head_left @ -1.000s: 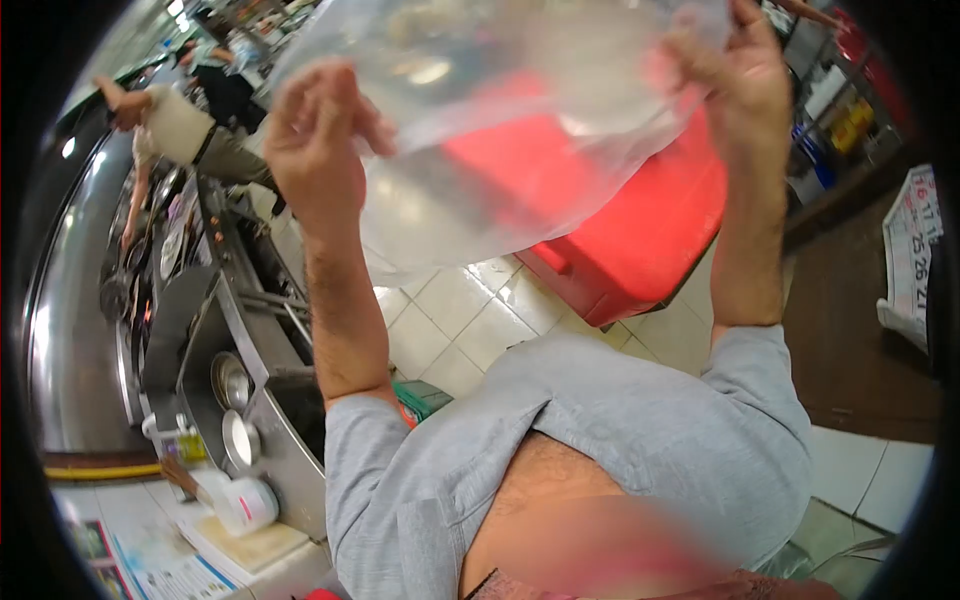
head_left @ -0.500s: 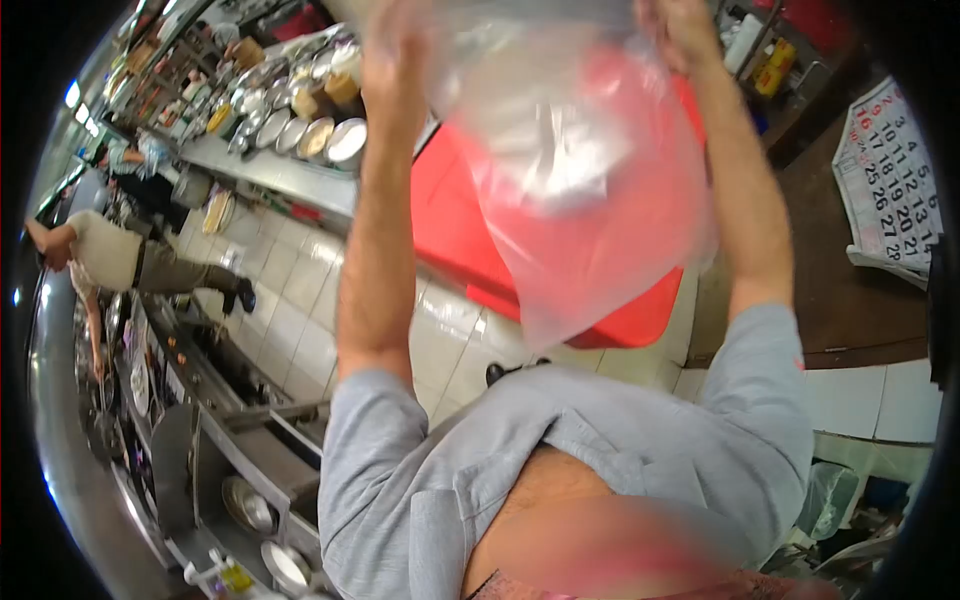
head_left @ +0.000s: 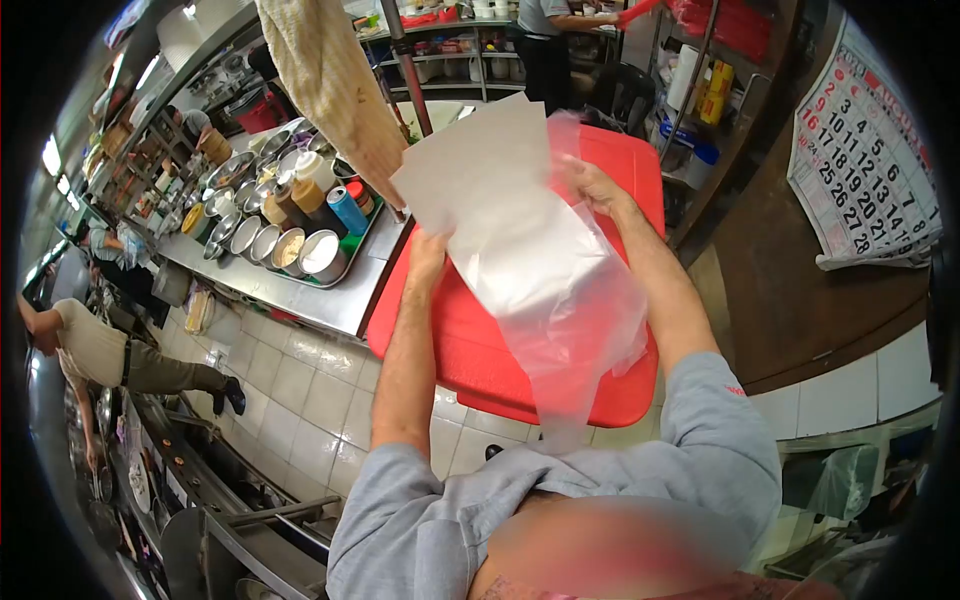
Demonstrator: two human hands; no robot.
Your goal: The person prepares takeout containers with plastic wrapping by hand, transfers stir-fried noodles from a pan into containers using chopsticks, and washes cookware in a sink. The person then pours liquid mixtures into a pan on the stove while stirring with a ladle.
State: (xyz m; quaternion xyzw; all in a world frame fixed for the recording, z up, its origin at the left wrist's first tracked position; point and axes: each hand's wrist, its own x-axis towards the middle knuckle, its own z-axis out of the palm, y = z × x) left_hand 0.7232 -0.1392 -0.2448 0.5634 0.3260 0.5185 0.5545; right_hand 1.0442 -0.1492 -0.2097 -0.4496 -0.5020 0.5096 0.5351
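A clear plastic bag [head_left: 580, 345] hangs between my hands over a red plastic lid or tabletop [head_left: 480, 355]. Part of a stiff pale grey sheet [head_left: 490, 165] lies within the bag, while its upper end sticks out at the top left. My left hand [head_left: 430, 255] is closed on the sheet's left edge, its fingertips partly hidden behind it. Up on the right, my right hand [head_left: 592, 187] grips the bag's bunched plastic near its mouth. Folds of the bag trail down toward my shirt.
A steel counter to the left carries a tray [head_left: 345, 265] with metal bowls [head_left: 322, 257], squeeze bottles and a blue can [head_left: 347, 210]. A cloth [head_left: 325, 85] hangs above it. A wall calendar [head_left: 865, 150] is at right. Co-workers stand at far left and at the back.
The bag has come lower, and both hands have moved down with it. The pale sheet now shows clearly, sticking out of the bag's top. The view has tilted up, showing more of the back.
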